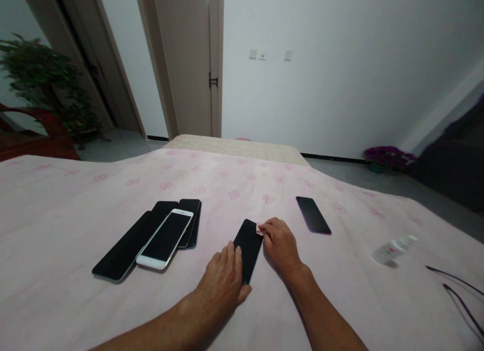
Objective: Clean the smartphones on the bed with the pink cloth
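A black smartphone point(247, 252) lies on the pink flowered cloth between my hands. My left hand point(222, 275) grips its left edge and lower end, with the thumb at the bottom corner. At the phone's upper right corner, my right hand point(279, 241) pinches a small pale pink cloth point(259, 229) against the screen. To the left, a white smartphone point(166, 239) rests partly on top of several dark phones point(126, 247). Another dark phone point(313, 215) lies apart, beyond my right hand.
A small white bottle point(393, 250) is at the right, near dark cable ends point(454, 278). The flowered cloth point(234, 182) covers the wide surface. Behind are a door point(185, 63), a white wall, a green plant point(41, 78) and purple flowers point(389, 157).
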Action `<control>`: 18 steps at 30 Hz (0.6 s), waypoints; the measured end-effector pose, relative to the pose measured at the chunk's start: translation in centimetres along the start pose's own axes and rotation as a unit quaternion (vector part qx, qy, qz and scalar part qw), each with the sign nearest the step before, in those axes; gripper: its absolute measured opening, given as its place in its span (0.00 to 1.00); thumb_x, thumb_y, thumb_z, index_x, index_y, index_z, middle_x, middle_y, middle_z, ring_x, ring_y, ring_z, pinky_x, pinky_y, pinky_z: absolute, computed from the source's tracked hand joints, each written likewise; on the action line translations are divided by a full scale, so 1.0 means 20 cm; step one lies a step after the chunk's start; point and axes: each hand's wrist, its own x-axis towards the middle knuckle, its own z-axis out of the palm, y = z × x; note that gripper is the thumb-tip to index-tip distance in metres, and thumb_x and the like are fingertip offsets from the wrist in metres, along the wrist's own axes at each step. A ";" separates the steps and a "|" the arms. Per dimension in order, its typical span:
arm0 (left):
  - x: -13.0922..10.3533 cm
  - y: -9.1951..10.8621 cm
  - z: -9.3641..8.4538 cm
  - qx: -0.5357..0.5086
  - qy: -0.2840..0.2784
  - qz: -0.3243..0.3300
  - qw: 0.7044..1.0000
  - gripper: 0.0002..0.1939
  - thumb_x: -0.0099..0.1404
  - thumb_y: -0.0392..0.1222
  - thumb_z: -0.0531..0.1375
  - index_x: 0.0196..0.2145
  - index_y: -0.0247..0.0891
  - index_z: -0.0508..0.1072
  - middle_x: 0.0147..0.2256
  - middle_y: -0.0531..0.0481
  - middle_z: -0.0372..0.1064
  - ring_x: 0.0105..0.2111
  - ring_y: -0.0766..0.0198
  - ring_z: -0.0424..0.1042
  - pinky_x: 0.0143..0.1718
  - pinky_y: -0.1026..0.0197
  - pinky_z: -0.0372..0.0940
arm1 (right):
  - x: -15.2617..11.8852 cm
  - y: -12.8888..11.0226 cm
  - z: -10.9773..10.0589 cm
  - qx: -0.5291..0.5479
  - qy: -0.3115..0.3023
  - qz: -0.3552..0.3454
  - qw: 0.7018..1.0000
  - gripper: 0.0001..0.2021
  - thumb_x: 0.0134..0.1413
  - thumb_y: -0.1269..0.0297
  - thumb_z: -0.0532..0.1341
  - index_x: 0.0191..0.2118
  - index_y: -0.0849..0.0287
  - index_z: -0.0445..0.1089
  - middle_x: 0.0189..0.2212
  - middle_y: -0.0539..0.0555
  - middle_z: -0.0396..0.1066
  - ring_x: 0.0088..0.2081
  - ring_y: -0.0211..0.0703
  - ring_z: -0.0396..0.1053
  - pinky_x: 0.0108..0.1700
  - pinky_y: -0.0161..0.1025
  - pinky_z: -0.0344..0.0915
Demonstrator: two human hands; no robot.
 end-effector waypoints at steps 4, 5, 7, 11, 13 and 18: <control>0.01 0.01 0.00 0.001 -0.004 -0.008 1.000 0.38 0.63 0.48 0.61 0.62 0.19 0.61 0.62 0.20 0.57 0.60 0.41 0.64 0.56 0.46 0.63 | -0.02 -0.07 0.00 0.043 -0.029 -0.039 0.998 0.13 0.54 0.80 0.55 0.33 0.59 0.75 0.33 0.55 0.70 0.37 0.45 0.67 0.42 0.42 0.64; 0.01 0.01 0.00 -0.002 -0.001 -0.011 1.000 0.37 0.62 0.47 0.61 0.62 0.19 0.61 0.62 0.20 0.57 0.60 0.41 0.64 0.56 0.46 0.63 | -0.02 -0.09 0.00 0.059 -0.040 -0.056 0.996 0.13 0.54 0.80 0.56 0.32 0.58 0.75 0.32 0.55 0.70 0.36 0.45 0.67 0.41 0.41 0.65; 0.02 0.01 -0.01 -0.012 0.000 -0.015 1.000 0.37 0.62 0.46 0.60 0.62 0.19 0.61 0.61 0.20 0.58 0.59 0.41 0.65 0.55 0.47 0.64 | -0.02 -0.11 -0.01 0.085 -0.050 -0.081 0.992 0.12 0.53 0.80 0.56 0.31 0.58 0.75 0.32 0.54 0.70 0.36 0.44 0.67 0.41 0.41 0.65; 0.05 -0.02 -0.08 -0.044 -0.023 -0.016 0.999 0.34 0.63 0.44 0.58 0.62 0.20 0.61 0.60 0.21 0.61 0.54 0.41 0.70 0.51 0.46 0.67 | 0.00 -0.06 -0.03 0.105 0.026 -0.048 0.993 0.13 0.52 0.80 0.56 0.32 0.59 0.76 0.32 0.55 0.71 0.37 0.45 0.68 0.42 0.43 0.66; 0.07 -0.05 -0.12 -0.057 -0.040 -0.011 0.998 0.32 0.64 0.42 0.56 0.62 0.21 0.62 0.58 0.22 0.63 0.49 0.41 0.74 0.47 0.46 0.69 | 0.02 -0.02 -0.04 0.110 0.068 -0.029 0.991 0.15 0.52 0.80 0.55 0.35 0.58 0.77 0.33 0.55 0.71 0.38 0.46 0.69 0.42 0.44 0.67; 0.08 -0.12 -0.21 -0.096 -0.060 -0.012 0.994 0.25 0.65 0.39 0.54 0.58 0.26 0.67 0.46 0.34 0.76 0.39 0.45 0.78 0.40 0.47 0.71 | 0.02 -0.05 -0.03 0.158 0.106 -0.068 0.979 0.19 0.55 0.81 0.54 0.44 0.55 0.76 0.38 0.55 0.71 0.41 0.45 0.70 0.44 0.45 0.70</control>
